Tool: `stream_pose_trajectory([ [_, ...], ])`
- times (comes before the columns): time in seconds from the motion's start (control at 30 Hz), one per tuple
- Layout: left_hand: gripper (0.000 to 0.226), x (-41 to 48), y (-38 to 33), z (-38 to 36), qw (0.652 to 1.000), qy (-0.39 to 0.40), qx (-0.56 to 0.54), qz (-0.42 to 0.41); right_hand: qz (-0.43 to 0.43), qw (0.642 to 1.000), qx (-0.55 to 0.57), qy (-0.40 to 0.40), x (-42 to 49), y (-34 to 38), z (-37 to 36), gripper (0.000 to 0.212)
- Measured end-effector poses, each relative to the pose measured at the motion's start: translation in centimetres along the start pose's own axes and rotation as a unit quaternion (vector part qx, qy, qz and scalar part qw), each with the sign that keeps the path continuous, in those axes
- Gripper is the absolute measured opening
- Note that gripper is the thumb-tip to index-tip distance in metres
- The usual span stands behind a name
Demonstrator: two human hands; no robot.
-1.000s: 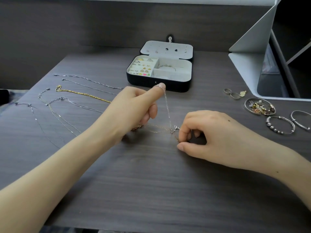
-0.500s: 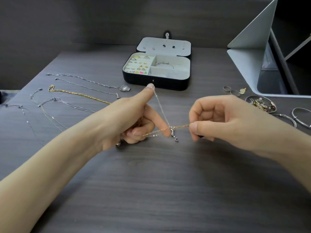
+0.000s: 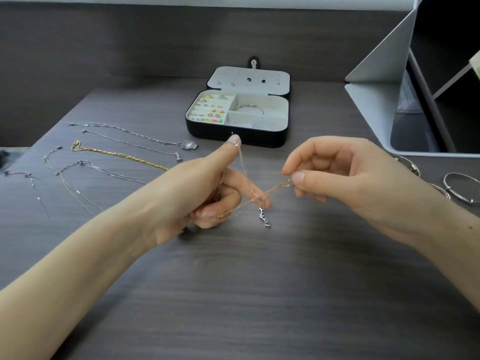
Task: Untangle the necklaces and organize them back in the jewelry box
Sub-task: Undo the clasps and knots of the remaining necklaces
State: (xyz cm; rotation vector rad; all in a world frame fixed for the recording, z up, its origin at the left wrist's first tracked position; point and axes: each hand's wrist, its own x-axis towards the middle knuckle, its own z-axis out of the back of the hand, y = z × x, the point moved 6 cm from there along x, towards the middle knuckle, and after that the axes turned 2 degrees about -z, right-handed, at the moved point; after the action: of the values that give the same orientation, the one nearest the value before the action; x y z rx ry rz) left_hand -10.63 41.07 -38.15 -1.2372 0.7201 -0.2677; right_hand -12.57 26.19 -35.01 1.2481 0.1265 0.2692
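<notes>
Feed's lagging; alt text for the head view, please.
Two hands hold a tangled pair of fine chains above the dark table: the left hand has a silver chain looped over its raised thumb, the right hand pinches a gold chain, and a silver pendant hangs at the crossing. Untangled necklaces lie at left; the open jewelry box sits behind.
</notes>
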Motion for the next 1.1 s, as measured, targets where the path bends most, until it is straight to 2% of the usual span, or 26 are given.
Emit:
stream_pose_trajectory([
  [0.17,0.082,0.2,0.2,-0.4,0.999,0.043,-0.015,0.016,0.032,0.999,-0.016,-0.034,0.2,0.3,0.2,0.016],
  [0.5,0.086,0.1,0.4,-0.4,0.998,0.052,0.008,0.029,0.072,0.99,-0.102,-0.06,0.4,-0.3,0.1,0.005],
  [0.6,0.086,0.1,0.4,-0.5,0.998,0.047,0.01,0.035,0.075,0.983,-0.154,-0.067,0.4,-0.7,-0.1,0.012],
  [0.7,0.087,0.0,0.4,-0.4,0.997,0.02,0.046,0.051,0.092,0.974,-0.18,-0.1,0.4,-0.6,-0.4,0.013],
  [0.83,0.08,0.0,0.6,0.0,0.992,-0.029,0.109,0.062,0.122,0.975,-0.128,-0.133,0.3,0.3,-0.1,0.007],
  [0.97,0.066,0.1,0.5,0.4,0.99,-0.07,0.115,0.043,0.097,0.984,-0.105,-0.108,0.4,0.1,-0.2,0.015],
  [1.1,0.059,0.1,0.1,0.7,0.99,-0.094,0.102,0.014,0.072,0.982,-0.163,-0.068,0.7,-0.9,-0.3,0.018],
])
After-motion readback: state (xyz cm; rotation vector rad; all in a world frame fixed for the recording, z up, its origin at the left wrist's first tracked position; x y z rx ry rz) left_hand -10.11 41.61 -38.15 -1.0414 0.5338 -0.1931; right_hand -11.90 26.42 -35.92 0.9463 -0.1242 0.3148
